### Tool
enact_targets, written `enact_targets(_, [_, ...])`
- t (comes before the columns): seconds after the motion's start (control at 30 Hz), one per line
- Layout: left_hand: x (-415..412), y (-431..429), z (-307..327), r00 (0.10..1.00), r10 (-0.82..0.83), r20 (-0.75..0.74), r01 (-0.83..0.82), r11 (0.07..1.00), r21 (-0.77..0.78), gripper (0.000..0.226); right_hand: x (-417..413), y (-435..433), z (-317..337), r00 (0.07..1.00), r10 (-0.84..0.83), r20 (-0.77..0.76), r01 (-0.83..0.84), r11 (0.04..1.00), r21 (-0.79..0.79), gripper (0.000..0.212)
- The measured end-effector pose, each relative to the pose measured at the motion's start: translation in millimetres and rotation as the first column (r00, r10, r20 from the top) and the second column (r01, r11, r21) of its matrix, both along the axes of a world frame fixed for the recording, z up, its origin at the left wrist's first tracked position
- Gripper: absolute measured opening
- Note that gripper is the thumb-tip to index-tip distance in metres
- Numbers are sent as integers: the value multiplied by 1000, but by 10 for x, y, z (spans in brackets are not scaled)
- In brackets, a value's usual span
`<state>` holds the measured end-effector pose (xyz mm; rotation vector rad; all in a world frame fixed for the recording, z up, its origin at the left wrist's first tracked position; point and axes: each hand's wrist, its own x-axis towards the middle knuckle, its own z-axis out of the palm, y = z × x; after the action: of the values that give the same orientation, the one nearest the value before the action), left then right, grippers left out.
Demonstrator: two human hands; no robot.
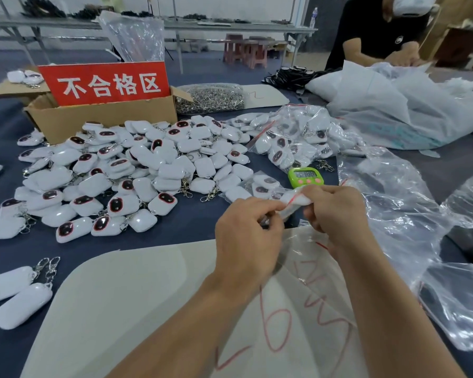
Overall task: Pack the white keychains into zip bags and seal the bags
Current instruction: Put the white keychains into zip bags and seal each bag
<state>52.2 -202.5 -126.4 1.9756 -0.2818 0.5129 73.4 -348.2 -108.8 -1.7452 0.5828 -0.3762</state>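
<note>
Zip bag (294,201), one, pinched by two curled hands: left hand (246,241), right hand (336,211).

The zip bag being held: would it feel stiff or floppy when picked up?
Probably floppy: the zip bag bunches up between the left hand and right hand. Likely slippery too, since its film looks glossy.

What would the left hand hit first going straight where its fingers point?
Left hand points up-right: first the zip bag both hands pinch, then likely the right hand; depth is unclear.
</note>
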Motion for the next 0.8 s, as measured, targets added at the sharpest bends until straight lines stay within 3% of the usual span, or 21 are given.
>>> enact_targets(0.07, [13,18,-4,999,-36,-5,35,999,-35,20,-13,50,5,999,38,30,-38,999,-3,34])
enact_targets(0.17, [15,28,21,997,-78,-16,77,994,-83,16,-34,132,-27,989,142,46,-117,930,-347,35])
enact_targets(0.23, [18,34,43,997,-69,-43,61,987,-150,26,-41,156,-26,972,234,-28,-215,833,-509,36])
enact_targets(0.3, [38,48,33,995,-47,-87,30,981,-190,26,-47,163,-5,943,305,-130,-325,774,-544,40])
enact_targets(0.4, [63,63,12,990,-2,-144,-20,989,-145,16,-67,175,24,920,332,-206,-390,752,-532,44])
enact_targets(0.57, [97,94,44,960,99,-262,-82,994,77,23,-82,172,48,968,250,-37,-237,849,-471,36])
enact_targets(0.67, [115,117,68,959,98,-264,-99,995,12,13,-91,201,81,953,300,53,-283,936,-210,28])
enact_targets(0.8, [86,124,85,993,44,-106,-56,991,-120,20,-108,258,69,842,538,41,-535,842,-67,21])
